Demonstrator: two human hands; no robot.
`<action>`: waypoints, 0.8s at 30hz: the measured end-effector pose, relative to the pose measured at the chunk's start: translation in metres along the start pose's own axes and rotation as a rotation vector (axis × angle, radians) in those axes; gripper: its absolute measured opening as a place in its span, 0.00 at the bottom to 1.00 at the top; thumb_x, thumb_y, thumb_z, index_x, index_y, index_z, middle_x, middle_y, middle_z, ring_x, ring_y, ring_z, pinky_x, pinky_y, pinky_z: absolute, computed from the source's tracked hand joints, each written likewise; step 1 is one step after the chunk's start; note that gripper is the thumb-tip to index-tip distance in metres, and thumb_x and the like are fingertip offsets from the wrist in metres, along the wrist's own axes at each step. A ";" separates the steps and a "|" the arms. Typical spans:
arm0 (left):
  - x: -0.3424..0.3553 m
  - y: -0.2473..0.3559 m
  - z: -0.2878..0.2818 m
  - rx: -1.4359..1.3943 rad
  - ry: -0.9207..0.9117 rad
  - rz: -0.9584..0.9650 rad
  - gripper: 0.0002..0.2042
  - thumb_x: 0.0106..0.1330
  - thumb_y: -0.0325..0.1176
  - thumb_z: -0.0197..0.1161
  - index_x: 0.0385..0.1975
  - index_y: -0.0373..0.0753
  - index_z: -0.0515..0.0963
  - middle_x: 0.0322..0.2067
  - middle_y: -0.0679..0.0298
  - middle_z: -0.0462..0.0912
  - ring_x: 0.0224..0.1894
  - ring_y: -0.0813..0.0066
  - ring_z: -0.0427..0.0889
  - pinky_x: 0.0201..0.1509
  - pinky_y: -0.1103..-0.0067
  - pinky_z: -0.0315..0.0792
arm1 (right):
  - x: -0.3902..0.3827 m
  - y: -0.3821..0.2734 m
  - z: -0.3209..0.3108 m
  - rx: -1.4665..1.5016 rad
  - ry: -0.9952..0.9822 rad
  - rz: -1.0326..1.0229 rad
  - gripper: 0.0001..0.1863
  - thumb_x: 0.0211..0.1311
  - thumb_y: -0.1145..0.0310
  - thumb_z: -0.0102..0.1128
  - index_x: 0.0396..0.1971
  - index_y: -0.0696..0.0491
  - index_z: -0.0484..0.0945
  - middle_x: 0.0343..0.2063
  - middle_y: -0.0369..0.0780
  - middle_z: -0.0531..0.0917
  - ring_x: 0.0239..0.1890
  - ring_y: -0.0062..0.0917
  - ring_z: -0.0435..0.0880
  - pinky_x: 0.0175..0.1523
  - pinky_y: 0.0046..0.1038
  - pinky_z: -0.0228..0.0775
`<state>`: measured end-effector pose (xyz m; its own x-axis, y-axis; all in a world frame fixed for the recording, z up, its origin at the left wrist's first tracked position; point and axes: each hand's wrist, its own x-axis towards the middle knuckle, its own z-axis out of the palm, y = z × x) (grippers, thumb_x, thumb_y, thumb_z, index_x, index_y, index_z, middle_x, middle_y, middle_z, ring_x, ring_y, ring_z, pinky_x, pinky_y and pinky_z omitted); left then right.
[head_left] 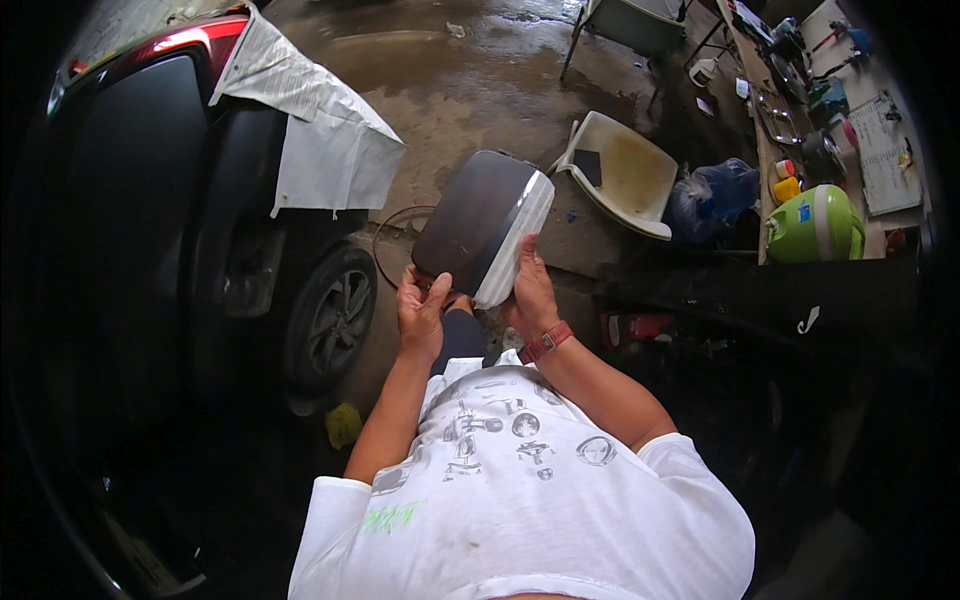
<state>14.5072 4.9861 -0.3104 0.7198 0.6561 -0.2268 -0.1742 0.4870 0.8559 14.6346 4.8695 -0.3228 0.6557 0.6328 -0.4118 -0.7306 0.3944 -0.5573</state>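
Note:
I hold a dark, rounded rectangular panel in front of my waist, with a pale strip, perhaps masking tape, along its right side. My left hand grips its lower-left corner, thumb on the front. My right hand grips the lower right edge, thumb over the pale strip. At my left stands a dark vehicle with a wheel and white paper hanging over its upper part.
A dirty pale chair and a blue plastic bag are at the right. A cluttered bench holds a green rounded case. Another chair stands at the back. A red hose lies on the wet concrete floor.

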 end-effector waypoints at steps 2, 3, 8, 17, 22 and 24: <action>0.031 0.002 -0.003 -0.004 -0.027 -0.084 0.16 0.73 0.27 0.70 0.57 0.41 0.74 0.50 0.66 0.85 0.48 0.79 0.86 0.54 0.76 0.83 | 0.027 -0.006 0.004 -0.008 0.041 -0.057 0.38 0.77 0.35 0.50 0.67 0.53 0.72 0.59 0.40 0.84 0.59 0.29 0.85 0.65 0.37 0.79; 0.049 0.005 -0.005 0.004 -0.034 -0.132 0.19 0.71 0.28 0.72 0.57 0.40 0.72 0.52 0.63 0.83 0.48 0.78 0.85 0.54 0.76 0.83 | 0.043 -0.009 0.005 -0.033 0.066 -0.071 0.36 0.78 0.35 0.51 0.65 0.53 0.74 0.56 0.38 0.85 0.56 0.28 0.86 0.63 0.36 0.81; 0.136 0.045 -0.015 0.282 -0.006 -0.150 0.43 0.59 0.30 0.84 0.71 0.38 0.61 0.64 0.55 0.73 0.57 0.69 0.82 0.63 0.73 0.79 | 0.118 -0.045 0.031 -0.331 0.021 -0.153 0.28 0.79 0.37 0.54 0.50 0.51 0.81 0.40 0.31 0.86 0.42 0.16 0.84 0.47 0.26 0.80; 0.271 0.117 -0.028 0.462 -0.237 -0.049 0.48 0.60 0.35 0.84 0.77 0.39 0.58 0.64 0.54 0.77 0.64 0.65 0.80 0.68 0.70 0.77 | 0.210 -0.079 0.119 -0.759 -0.133 -0.094 0.31 0.80 0.37 0.53 0.49 0.54 0.84 0.36 0.28 0.84 0.37 0.09 0.75 0.43 0.20 0.72; 0.320 0.123 -0.027 -0.182 -0.282 -0.316 0.27 0.81 0.41 0.63 0.74 0.39 0.67 0.67 0.61 0.79 0.67 0.66 0.80 0.72 0.66 0.75 | 0.242 -0.081 0.137 -0.645 -0.105 0.053 0.37 0.80 0.33 0.49 0.54 0.57 0.84 0.39 0.30 0.85 0.40 0.11 0.78 0.47 0.20 0.72; 0.340 0.121 -0.026 -0.290 -0.261 -0.414 0.25 0.83 0.42 0.58 0.74 0.40 0.67 0.67 0.61 0.79 0.66 0.63 0.81 0.71 0.63 0.76 | 0.258 -0.086 0.135 -0.663 -0.109 0.056 0.38 0.80 0.33 0.47 0.56 0.57 0.83 0.40 0.32 0.86 0.41 0.13 0.79 0.48 0.21 0.73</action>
<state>14.7135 5.2832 -0.2962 0.9030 0.2307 -0.3625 0.0069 0.8357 0.5492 14.8413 5.0886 -0.2838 0.5721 0.7175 -0.3973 -0.4684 -0.1118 -0.8764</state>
